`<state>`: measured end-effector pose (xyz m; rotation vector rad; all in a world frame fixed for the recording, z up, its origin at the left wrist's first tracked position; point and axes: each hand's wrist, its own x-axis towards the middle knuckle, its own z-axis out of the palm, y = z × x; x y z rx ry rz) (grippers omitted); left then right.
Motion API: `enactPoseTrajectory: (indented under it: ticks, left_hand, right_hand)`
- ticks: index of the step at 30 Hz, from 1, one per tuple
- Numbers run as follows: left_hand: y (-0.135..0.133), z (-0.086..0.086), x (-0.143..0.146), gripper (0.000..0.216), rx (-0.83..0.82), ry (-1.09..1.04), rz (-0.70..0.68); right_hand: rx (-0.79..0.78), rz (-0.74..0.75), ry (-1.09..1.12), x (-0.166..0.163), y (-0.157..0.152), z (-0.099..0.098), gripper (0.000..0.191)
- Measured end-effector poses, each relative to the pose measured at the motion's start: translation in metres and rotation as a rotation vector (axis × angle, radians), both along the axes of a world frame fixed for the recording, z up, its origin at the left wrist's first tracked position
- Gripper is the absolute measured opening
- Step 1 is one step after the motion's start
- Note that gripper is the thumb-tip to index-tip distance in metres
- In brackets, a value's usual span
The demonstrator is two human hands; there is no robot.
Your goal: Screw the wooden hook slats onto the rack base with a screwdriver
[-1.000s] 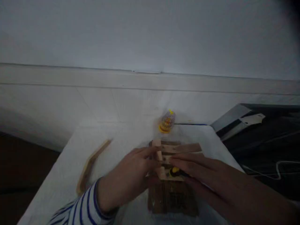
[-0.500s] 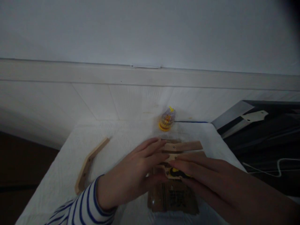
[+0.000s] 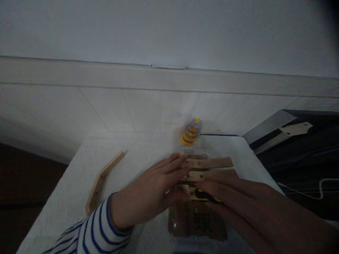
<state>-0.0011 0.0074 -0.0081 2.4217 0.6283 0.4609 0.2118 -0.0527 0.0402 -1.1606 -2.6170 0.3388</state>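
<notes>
Several short wooden strips point(image 3: 215, 162) with screws in them lie side by side on a brown plastic-wrapped pad point(image 3: 197, 222). My left hand point(image 3: 153, 187) covers their left ends, thumb on the near strip and fingers on the farther ones. From the right, my right hand point(image 3: 238, 203) curls over a yellow-and-black handle point(image 3: 203, 194) lying along the near strip. Its fingertips touch the strips too. What the handle belongs to is hidden under the fingers. A bent wooden piece point(image 3: 100, 180) with holes rests to the left, apart from both hands.
A small clear-and-yellow bottle point(image 3: 192, 133) stands at the back of the white-covered table point(image 3: 71, 187), near the panelled wall point(image 3: 148, 109). Dark equipment point(image 3: 299, 158) with a metal bracket sits beyond the right edge, where a white cable point(image 3: 320, 187) hangs.
The view has shifted slightly. My left fingers have drawn back a little to the left, showing more of the strips and screws. Both hands otherwise keep their places.
</notes>
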Motion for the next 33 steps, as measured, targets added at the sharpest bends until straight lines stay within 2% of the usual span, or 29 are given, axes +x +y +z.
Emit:
enactPoseTrajectory:
  ticks: [3,13,20,24,33]
  left_hand:
    - [0.0,0.0,0.0,0.05,0.005,0.014,0.003]
    - [0.0,-0.006,-0.001,0.051,0.011,-0.011,0.017]
    - [0.0,-0.004,-0.001,0.054,-0.04,0.017,0.026]
    - [0.0,-0.005,-0.002,0.053,-0.037,-0.006,0.01]
    - [0.001,-0.006,-0.002,0.054,-0.016,0.026,0.009]
  right_hand:
    - [-0.003,-0.01,0.035,-0.002,-0.001,-0.001,0.04]
    - [-0.138,-0.04,0.06,-0.006,0.004,0.006,0.024]
    - [-0.074,-0.016,0.049,0.001,0.003,0.009,0.036]
    - [-0.036,0.026,0.034,-0.002,0.005,0.01,0.036]
    - [-0.005,-0.013,0.048,-0.01,0.005,0.005,0.037]
